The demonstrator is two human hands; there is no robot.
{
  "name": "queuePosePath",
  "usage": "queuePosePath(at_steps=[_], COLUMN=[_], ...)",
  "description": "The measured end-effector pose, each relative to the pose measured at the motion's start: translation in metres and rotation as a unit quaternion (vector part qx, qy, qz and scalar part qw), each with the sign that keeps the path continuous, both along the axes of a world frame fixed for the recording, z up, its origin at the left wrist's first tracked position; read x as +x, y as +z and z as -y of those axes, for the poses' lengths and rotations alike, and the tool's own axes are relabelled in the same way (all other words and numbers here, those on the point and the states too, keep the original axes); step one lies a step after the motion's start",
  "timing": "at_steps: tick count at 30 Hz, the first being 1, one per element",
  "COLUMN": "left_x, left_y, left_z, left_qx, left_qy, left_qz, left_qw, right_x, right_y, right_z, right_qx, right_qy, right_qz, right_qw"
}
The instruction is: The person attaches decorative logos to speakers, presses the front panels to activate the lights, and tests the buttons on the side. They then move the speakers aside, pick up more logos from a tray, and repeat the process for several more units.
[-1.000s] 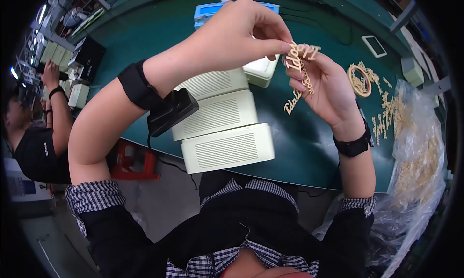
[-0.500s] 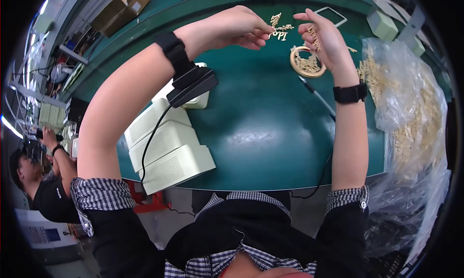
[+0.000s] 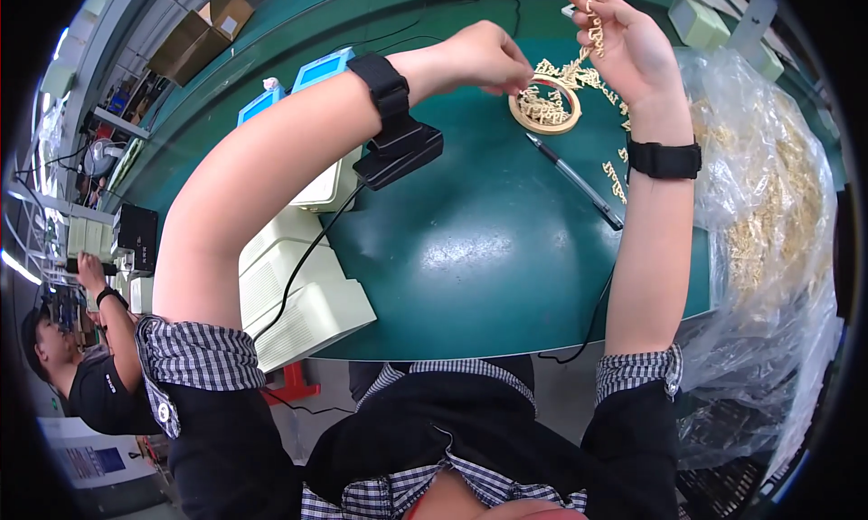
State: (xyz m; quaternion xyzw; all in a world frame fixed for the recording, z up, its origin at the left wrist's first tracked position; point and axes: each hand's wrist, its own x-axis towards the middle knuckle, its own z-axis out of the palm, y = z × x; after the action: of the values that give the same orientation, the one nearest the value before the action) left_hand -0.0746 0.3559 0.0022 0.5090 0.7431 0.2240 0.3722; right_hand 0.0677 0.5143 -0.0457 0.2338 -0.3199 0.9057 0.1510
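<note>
My left hand [image 3: 488, 59] is at the left edge of a tan tape-roll ring [image 3: 547, 129], its thumb and fingers pinched together. Whatever lies between those fingertips is hidden. Inside the ring is a heap of small cream cut-out letter pieces [image 3: 545, 110]. To the right, my raised right hand [image 3: 640, 54] has its palm turned inward and its fingers bent. A strip-like cream letter piece [image 3: 595, 30] rests against those fingers, held in the hand. More letter pieces [image 3: 579, 72] lie scattered between the ring and my right wrist, and a few [image 3: 615, 181] beside my forearm.
A pen [image 3: 574, 181] lies below the ring. Pale plastic housings [image 3: 303, 276] stand at left, near blue-framed devices [image 3: 321, 68]. At right is a clear bag [image 3: 768, 194] of cream pieces. A co-worker [image 3: 95, 357] sits far left; a cable hangs from my left wrist.
My left hand has moved from the loose letter pieces behind the ring to the ring's edge. The view has shifted, bringing blue-framed devices into sight. My right hand still holds a letter piece.
</note>
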Motion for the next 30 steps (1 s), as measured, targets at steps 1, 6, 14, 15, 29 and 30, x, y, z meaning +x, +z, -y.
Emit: queuePosePath(at_steps=[1,6,14,15,29,30], left_x=[0.000,-0.018,-0.026,-0.033,-0.076,-0.072], left_y=[0.004,0.025,0.087,0.099,0.028,0.026], left_z=[0.001,0.043,0.187,0.213,0.386,0.380], left_qx=[0.049,0.273,0.283,0.220,0.314,0.331], left_qy=[-0.025,-0.014,-0.003,-0.002,0.118,0.100], left_qz=[-0.001,-0.005,0.025,0.035,-0.299,-0.317], left_qw=[0.998,0.962,0.959,0.975,0.893,0.883], right_x=[-0.004,-0.003,-0.030,-0.035,-0.097,-0.095], right_y=[-0.004,0.049,0.108,0.107,0.052,0.054], right_z=[-0.005,0.094,0.235,0.246,0.293,0.293], right_qx=[-0.030,-0.065,-0.149,-0.112,0.624,0.627], right_qy=[0.154,-0.195,-0.305,-0.336,-0.209,-0.206], right_qz=[-0.118,0.144,0.202,0.221,0.084,0.091], right_qw=[0.981,0.968,0.919,0.909,0.748,0.745])
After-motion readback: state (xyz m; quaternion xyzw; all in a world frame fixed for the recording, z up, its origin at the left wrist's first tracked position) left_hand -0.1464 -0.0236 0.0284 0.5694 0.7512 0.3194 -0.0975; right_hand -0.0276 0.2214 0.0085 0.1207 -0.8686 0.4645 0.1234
